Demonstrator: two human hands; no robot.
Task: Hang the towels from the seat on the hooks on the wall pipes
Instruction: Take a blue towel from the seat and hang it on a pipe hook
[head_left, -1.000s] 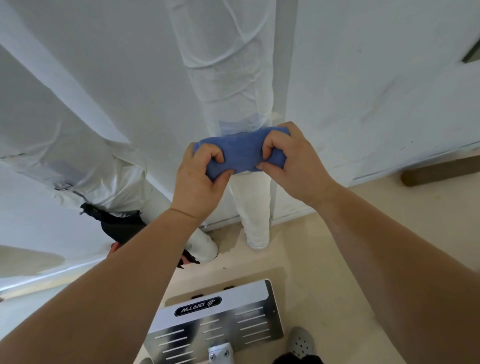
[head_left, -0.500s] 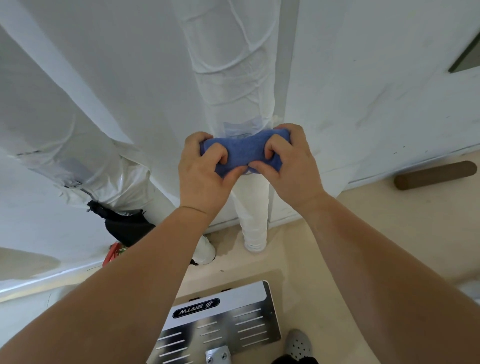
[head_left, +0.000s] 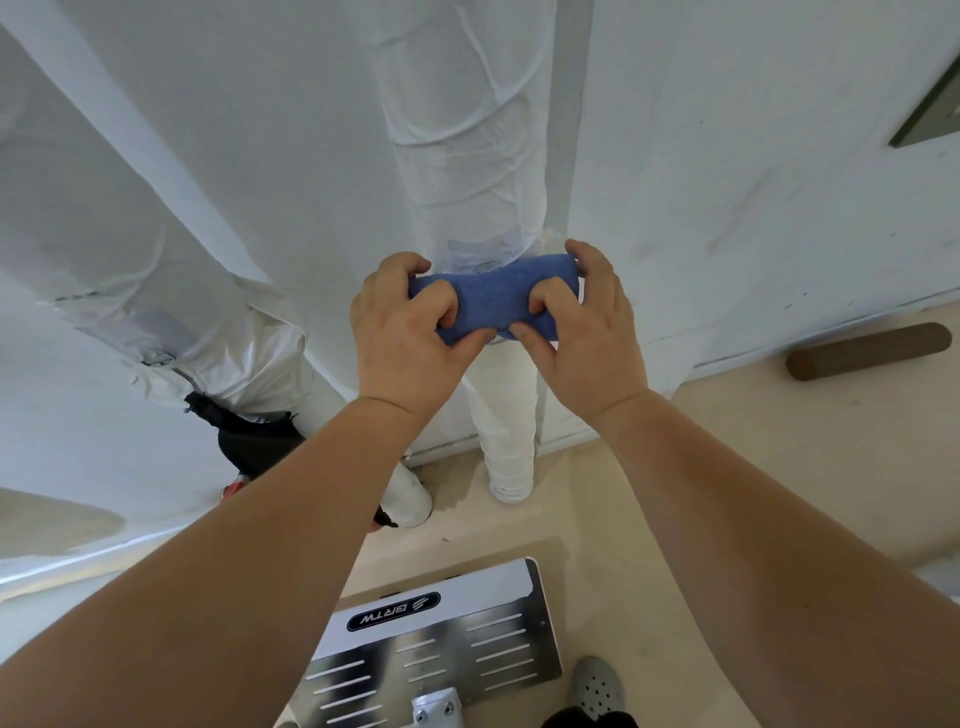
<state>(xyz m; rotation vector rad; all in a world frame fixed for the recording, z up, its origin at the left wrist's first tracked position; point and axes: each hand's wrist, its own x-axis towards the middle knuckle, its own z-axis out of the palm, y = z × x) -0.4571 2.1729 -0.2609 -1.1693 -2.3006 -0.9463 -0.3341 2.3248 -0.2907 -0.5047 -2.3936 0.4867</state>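
Lettering first: the only readable text is "BRTW" on a black oval badge (head_left: 393, 613), upside down from my view, on a brushed metal plate (head_left: 511, 597) with rows of slots, low on the floor by my feet.

Blue towel (head_left: 496, 296): terry nap, bunched into a short thick roll. My left hand (head_left: 402, 338) and right hand (head_left: 582, 332) both grip it, one at each end, fingers curled over the top and thumbs almost meeting underneath. I hold it up against the vertical pipe (head_left: 462, 130), which is wrapped in wrinkled white film with a clear taped patch right behind the towel. I can't make out a hook.

A second wrapped pipe (head_left: 130, 249) slants off to the left, with a black cloth wrap (head_left: 254, 441) low down. The wall is flat white on both sides. The beige floor (head_left: 779, 441) is open to my right as far as a brown cylinder (head_left: 867, 351) at the wall base. A grey perforated clog (head_left: 595, 686) sits beside the plate.
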